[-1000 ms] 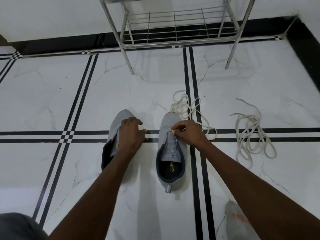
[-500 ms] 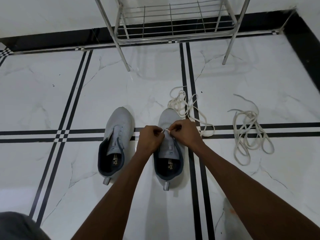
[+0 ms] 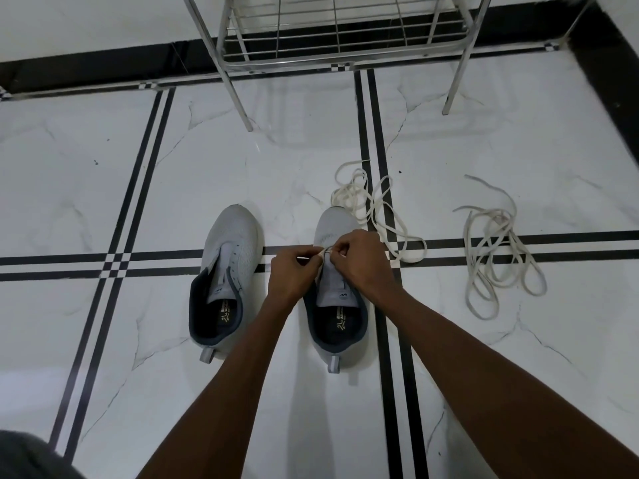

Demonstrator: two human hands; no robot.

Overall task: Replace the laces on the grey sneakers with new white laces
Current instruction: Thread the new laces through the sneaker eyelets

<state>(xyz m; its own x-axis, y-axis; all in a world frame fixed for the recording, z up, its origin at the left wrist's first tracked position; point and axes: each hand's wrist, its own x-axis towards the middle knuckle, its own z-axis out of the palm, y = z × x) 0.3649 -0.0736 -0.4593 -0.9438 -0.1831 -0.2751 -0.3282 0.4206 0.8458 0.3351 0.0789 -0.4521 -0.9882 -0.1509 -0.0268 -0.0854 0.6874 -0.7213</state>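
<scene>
**Inspector:** Item under work: the right-hand sneaker (image 3: 337, 288), upright on the marble floor (image 3: 86, 188), toe pointing away, just left of a double black line in the tile; a white lace (image 3: 377, 219) lies in loose coils off its toe and runs back to the front of the eyelet row; step in hand, by my judgement, is the first threading at the lowest eyelets; no lace crossings are visible up the tongue.

**Clerk:** And the other items?

**Inspector:** The left-hand sneaker (image 3: 226, 278) stands beside it, apart, eyelets bare, no lace in it; a second lace (image 3: 498, 254) lies in a heap well to the right; a metal rack (image 3: 339, 46) stands beyond, by the wall.

**Clerk:** Hands?

**Inspector:** Both over the front of the eyelet row; the right hand (image 3: 363, 264) pinches the lace with curled fingers, knuckles up; the left hand (image 3: 294, 274) meets it from the other side, thumb and forefinger closed on a lace end, the tip showing pale between the two hands; both forearms extended straight down from the viewer.

**Clerk:** Next move?

**Inspector:** In my view: seat the tip through the eyelet, draw the slack from the coils, and even the two ends before crossing; whether the tip is already through, I cannot tell; the fingers hide the hole.
</scene>
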